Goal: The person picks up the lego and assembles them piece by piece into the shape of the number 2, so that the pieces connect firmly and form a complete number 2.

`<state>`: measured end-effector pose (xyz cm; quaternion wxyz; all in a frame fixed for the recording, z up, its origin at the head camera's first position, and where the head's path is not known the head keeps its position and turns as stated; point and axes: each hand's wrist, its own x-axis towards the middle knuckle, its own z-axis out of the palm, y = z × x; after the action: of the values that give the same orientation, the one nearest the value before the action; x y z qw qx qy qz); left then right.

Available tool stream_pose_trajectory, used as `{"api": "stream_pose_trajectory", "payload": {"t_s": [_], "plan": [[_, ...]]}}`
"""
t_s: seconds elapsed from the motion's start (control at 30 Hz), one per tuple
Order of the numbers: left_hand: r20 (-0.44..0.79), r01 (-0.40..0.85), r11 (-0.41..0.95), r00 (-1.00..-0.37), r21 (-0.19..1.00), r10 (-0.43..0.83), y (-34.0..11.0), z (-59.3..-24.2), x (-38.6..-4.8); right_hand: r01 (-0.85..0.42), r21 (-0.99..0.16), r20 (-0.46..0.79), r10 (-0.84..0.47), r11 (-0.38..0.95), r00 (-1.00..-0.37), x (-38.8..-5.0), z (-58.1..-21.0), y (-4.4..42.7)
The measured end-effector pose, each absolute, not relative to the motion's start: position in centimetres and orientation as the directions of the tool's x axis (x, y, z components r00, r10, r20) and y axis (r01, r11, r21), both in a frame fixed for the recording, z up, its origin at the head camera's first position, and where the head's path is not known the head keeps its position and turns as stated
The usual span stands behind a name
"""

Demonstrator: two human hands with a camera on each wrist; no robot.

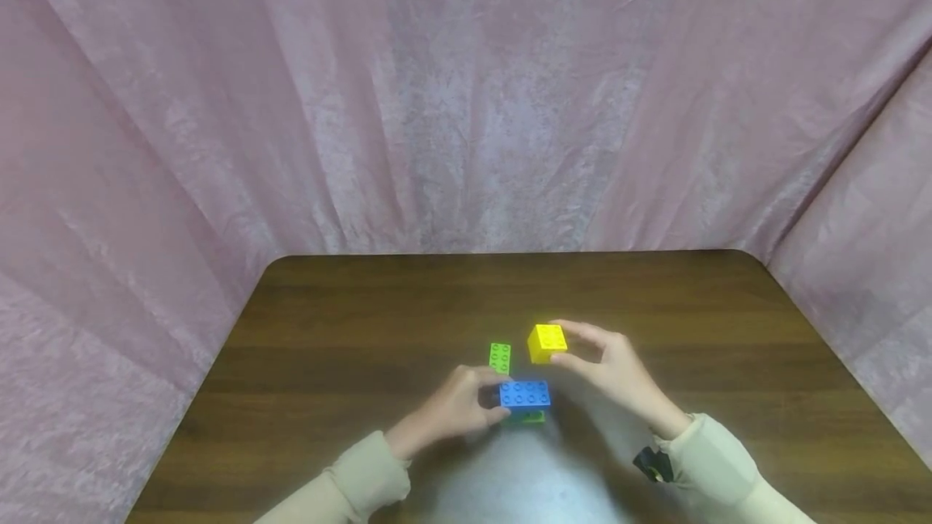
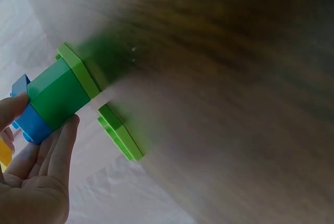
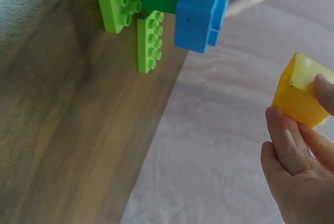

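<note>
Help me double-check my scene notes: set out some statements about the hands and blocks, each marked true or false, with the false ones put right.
1. The right hand holds the yellow block. True.
2. The blue block sits on the dark green block. True.
3. The yellow block is attached to the blue block. False: it is held apart from it.
4. The left hand is empty. False: the left hand grips the blue block.
5. A loose light green piece lies on the table. True.
</note>
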<state>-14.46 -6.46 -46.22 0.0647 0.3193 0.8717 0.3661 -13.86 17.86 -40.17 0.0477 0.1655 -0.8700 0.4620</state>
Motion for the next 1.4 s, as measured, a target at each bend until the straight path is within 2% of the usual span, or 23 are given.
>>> {"api": "stream_pose_trajectory", "payload": {"t_s": [0.17,0.37,0.87,1.17,1.4], "plan": [[0.120,0.504,0.518,-0.787,0.691,0.605,-6.5,-46.2,-14.3,-0.382,-0.739,0.269,-0.276,0.555,-0.923,-13.0,-40.7,17.8],[0.115,0.489,0.516,-0.795,0.703,0.596,-6.5,-46.2,-14.4,-0.407,-0.732,0.279,-0.305,0.546,-0.911,-12.3,-41.4,17.8],[0.070,0.451,0.526,-0.803,0.721,0.592,-6.6,-46.2,-14.6,-0.330,-0.770,0.221,-0.257,0.546,-0.941,-11.1,-43.4,17.1],[0.117,0.491,0.503,-0.788,0.711,0.604,-6.6,-46.3,-14.8,-0.289,-0.793,0.189,-0.234,0.537,-0.954,-11.0,-43.8,16.7],[0.081,0.473,0.521,-0.791,0.711,0.607,-6.7,-46.2,-14.7,-0.328,-0.776,0.224,-0.251,0.539,-0.942,-11.0,-44.1,16.6]]}}
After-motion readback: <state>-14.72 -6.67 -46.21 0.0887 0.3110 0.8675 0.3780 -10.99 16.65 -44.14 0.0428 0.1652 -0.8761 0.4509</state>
